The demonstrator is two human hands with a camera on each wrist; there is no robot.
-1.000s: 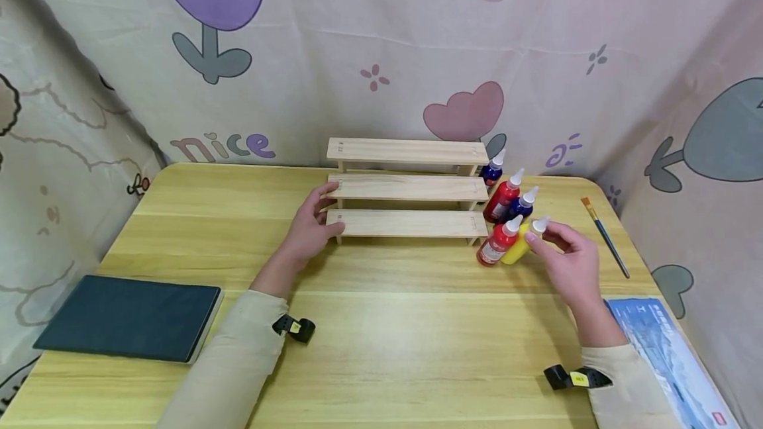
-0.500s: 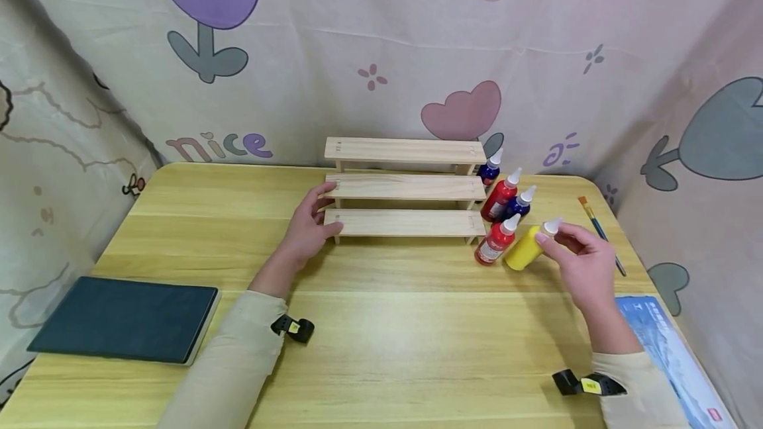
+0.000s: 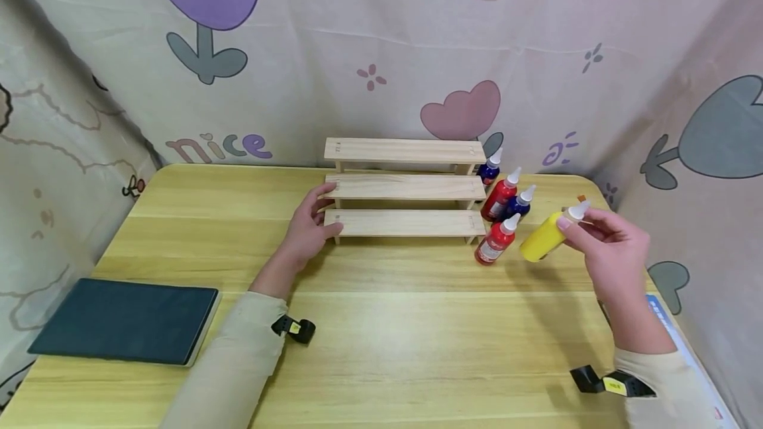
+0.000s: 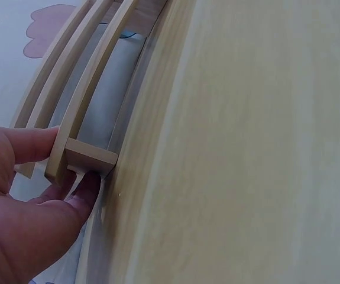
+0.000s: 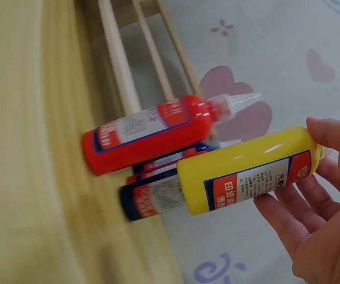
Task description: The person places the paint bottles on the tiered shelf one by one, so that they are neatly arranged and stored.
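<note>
My right hand [image 3: 620, 253] pinches a yellow paint bottle [image 3: 544, 237] at its white-nozzled top. The bottle leans, nozzle up and to the right, and is held above the table. In the right wrist view its label faces the camera. My left hand [image 3: 305, 234] grips the left end of a three-step wooden rack [image 3: 405, 224]; the left wrist view has its fingers around the end support [image 4: 90, 157]. By the rack's right end stand a front red bottle [image 3: 495, 245], another red bottle [image 3: 498, 202], a dark blue bottle [image 3: 517, 208] and a second blue bottle [image 3: 489, 173], partly hidden.
A dark notebook [image 3: 128, 320] lies at the table's left. At the right, a paintbrush is mostly hidden behind my right hand, its orange tip [image 3: 581, 198] showing. A blue booklet [image 3: 660, 313] lies under my right forearm. A patterned curtain [image 3: 369, 32] hangs behind the table.
My right hand has drawn the yellow bottle right, away from the other bottles, and raised it, tilting it more. My left hand has stayed on the rack.
</note>
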